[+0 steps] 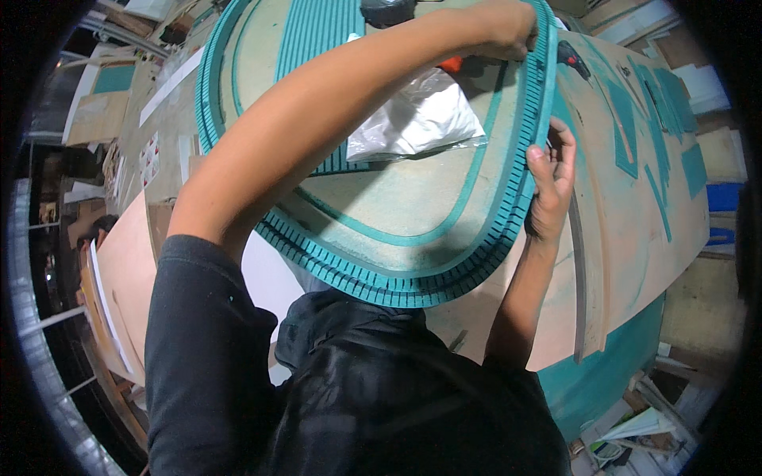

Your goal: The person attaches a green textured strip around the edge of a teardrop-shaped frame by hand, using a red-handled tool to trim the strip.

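Tilted in front of me is a rounded, pale board (381, 198) with a raised teal slotted rim (484, 246) round it. My left arm reaches across the board, and my left hand (508, 30) is closed at the rim's far right part; its fingertips are partly hidden. Lower on the right side, my right hand (553, 178) grips the rim from outside, thumb on its edge and fingers curled. On the board lie a clear plastic bag with white contents (425, 115), a ribbed teal panel (317, 40), a dark roundish object (387, 11) and a small orange thing (451, 64).
A wide worktable (635, 238) holds teal offcuts (624, 147) and a black-and-red tool (573, 59) on the right. Long thin strips (579, 278) lie close to my right forearm. Scrap pieces (651, 424) are heaped at lower right, and pale sheets (119, 278) stand at left.
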